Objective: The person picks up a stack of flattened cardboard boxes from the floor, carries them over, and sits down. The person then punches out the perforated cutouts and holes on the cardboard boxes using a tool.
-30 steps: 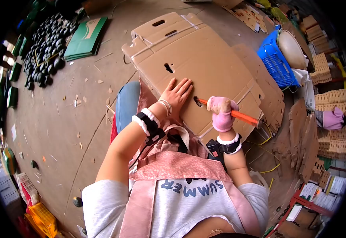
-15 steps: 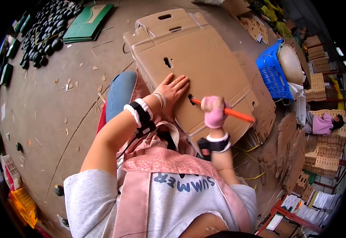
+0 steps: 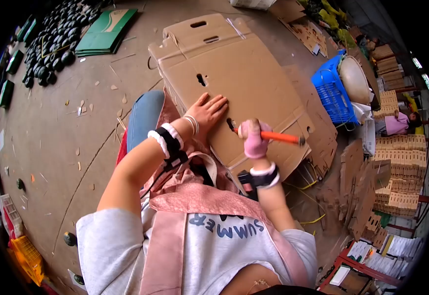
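A flattened cardboard box (image 3: pixel 254 64) with handle slots and cut holes lies in front of my lap on a stack of cardboard sheets. My left hand (image 3: pixel 209 112) rests flat on its surface, fingers stretched out. My right hand (image 3: pixel 255 137), in a pink glove with bare-looking fingertips, is wrapped around an orange rod-like tool (image 3: pixel 283 137) with a dark rear end. The tool's front tip is at a dark cut hole (image 3: pixel 230 124) in the cardboard, partly hidden by the fist. Another cut hole (image 3: pixel 201 79) lies beyond my left hand.
A blue crate (image 3: pixel 333 93) with a pale basin (image 3: pixel 356 78) stands to the right. Cut cardboard pieces (image 3: pixel 362 187) and stacked slotted sheets (image 3: pixel 401 162) lie further right, near another person (image 3: pixel 397 124). Green cartons (image 3: pixel 107 32) and many dark round objects (image 3: pixel 52 42) are at upper left.
My right hand and the orange tool have shifted slightly left, with the tool more level. My left hand stays flat on the cardboard. The whole view has shifted a little.
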Demonstrator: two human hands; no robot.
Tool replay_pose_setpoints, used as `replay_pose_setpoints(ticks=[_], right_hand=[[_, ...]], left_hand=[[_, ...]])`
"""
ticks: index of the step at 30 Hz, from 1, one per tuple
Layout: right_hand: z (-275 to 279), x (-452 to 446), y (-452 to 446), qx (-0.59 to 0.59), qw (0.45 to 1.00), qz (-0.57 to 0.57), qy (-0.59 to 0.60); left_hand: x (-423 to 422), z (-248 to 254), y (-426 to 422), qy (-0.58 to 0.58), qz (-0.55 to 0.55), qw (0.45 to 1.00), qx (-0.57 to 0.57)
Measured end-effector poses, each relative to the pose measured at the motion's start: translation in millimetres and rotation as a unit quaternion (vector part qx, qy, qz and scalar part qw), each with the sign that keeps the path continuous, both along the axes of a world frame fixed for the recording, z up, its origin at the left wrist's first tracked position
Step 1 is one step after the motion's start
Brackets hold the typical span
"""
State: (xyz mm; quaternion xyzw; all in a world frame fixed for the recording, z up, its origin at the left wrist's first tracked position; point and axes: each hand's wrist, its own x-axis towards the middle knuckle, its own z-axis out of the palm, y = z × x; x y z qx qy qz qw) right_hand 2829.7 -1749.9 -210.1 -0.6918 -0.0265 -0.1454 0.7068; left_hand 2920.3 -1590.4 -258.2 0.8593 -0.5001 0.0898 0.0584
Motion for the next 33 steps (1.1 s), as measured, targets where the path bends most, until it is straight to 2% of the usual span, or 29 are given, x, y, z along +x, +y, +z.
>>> replay_pose_setpoints(ticks=[1,2,3,5,6,7,8,10,11,13,14,15,16,19,20,21,23,25,27,30,31,32,33], right_hand=[[12,-5,10,-0.057,0.997,-0.039,-0.019],[24,-7,20,-0.203,0.976,-0.064,-0.039],[24,-4,18,-0.241,0.969,-0.028,-0.052],[33,-9,9,-0.203,0.977,-0.017,-0.068],[58,-6,14,-0.042,0.994,-0.002,-0.105],[82,-4,10,0.058,0.986,0.01,-0.155],[107,0,-4,0.106,0.963,0.098,-0.228],[149,-4,-2,0.147,0.921,0.152,-0.327],[156,-10,-8,0.079,0.935,0.183,-0.292],[119,-8,-4,0.07,0.942,0.14,-0.297],[66,2,2,-0.036,0.981,0.028,-0.189],[-17,10,11,-0.011,0.999,-0.05,0.001],[-14,12,16,0.023,0.998,-0.055,0.001],[2,12,13,-0.106,0.994,-0.015,0.028],[12,9,11,-0.069,0.997,-0.026,-0.022],[25,2,9,-0.032,0.997,-0.035,-0.066],[81,1,0,0.092,0.972,0.039,-0.214],[133,-4,-5,0.111,0.935,0.087,-0.324],[172,-4,-7,0.057,0.905,0.174,-0.383],[154,-1,-6,0.029,0.92,0.123,-0.37],[101,14,-10,-0.016,0.94,0.046,-0.336],[1,29,-10,0.056,0.991,0.036,-0.118],[-37,32,6,0.136,0.989,-0.048,-0.045]], left_hand=[[7,5,0,-0.007,0.01,1.0,-0.002],[12,10,4,-0.012,0.015,1.0,0.005],[12,2,2,-0.012,0.008,1.0,-0.008],[7,-15,-1,-0.012,-0.005,0.999,-0.033],[14,-33,-5,-0.101,-0.004,0.994,-0.049],[15,-42,-5,-0.184,-0.006,0.981,-0.064],[12,-30,-3,-0.108,-0.013,0.993,-0.041],[5,3,4,0.044,-0.026,0.999,0.001],[6,0,3,0.036,-0.026,0.999,-0.01],[6,-10,2,0.022,-0.023,0.999,-0.031],[6,-10,2,0.038,-0.023,0.999,-0.03],[5,-7,3,0.051,-0.025,0.998,-0.025],[4,-3,4,0.065,-0.028,0.997,-0.02],[7,36,12,0.054,-0.031,0.997,0.052],[9,-15,2,0.009,-0.019,0.999,-0.036],[8,-16,2,0.03,-0.023,0.999,-0.018],[4,-12,1,0.004,0.004,0.999,-0.032],[7,-11,3,0.007,-0.01,1.0,-0.022],[8,-3,5,0.013,-0.02,1.0,-0.007],[10,2,8,0.031,-0.021,0.999,0.004],[11,-14,4,-0.024,-0.007,0.999,-0.026],[17,-35,-2,-0.086,0.005,0.995,-0.053],[18,-46,-4,-0.143,0.01,0.987,-0.076]])
